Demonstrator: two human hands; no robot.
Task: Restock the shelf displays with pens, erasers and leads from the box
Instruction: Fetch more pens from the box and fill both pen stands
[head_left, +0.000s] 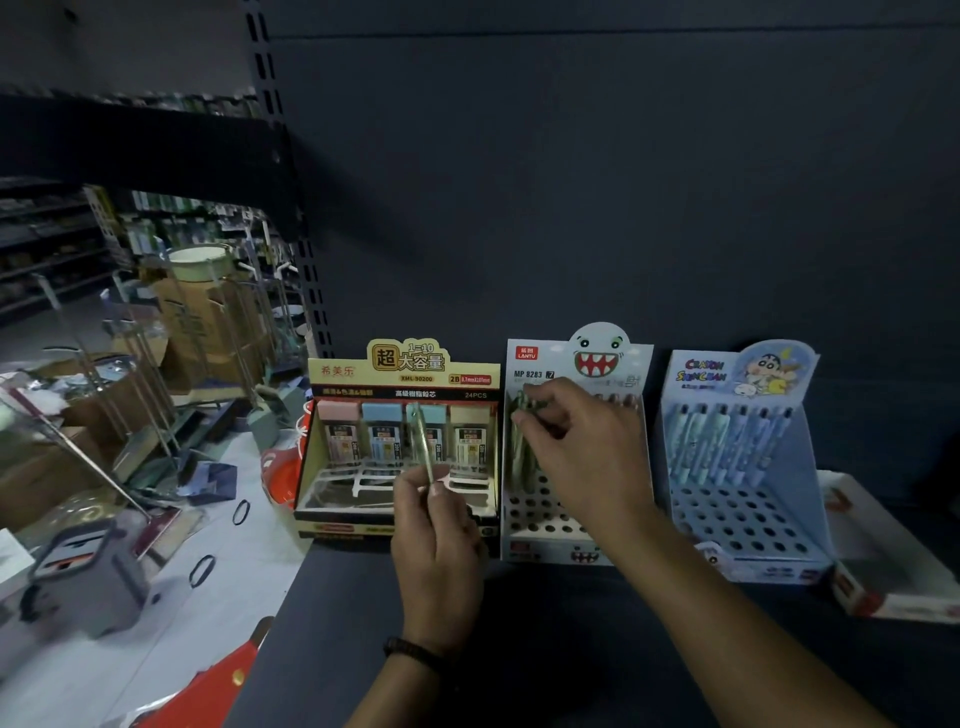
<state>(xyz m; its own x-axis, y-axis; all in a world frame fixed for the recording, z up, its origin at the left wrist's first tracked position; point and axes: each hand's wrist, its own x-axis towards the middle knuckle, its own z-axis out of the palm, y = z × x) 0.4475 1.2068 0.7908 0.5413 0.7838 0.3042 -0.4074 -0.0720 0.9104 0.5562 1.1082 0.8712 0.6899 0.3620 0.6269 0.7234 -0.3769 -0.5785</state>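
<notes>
Three display boxes stand on the dark shelf. The yellow lead display (400, 447) on the left holds a back row of pastel lead cases. In the middle stands the white monster-face pen display (576, 452) with a holed tray. My left hand (439, 540) pinches a pale green pen (422, 441) upright in front of the lead display. Over the top left of the monster display, my right hand (582, 447) grips another green pen (519, 415), beside green pens standing in the holes. The blue cartoon pen display (743, 462) on the right has a back row of blue pens.
A flat white and red box (883, 551) lies on the shelf at the far right. Left of the shelf upright (306, 270), the floor holds cardboard boxes, wire racks, a grey basket (88, 582) and red packaging (218, 691).
</notes>
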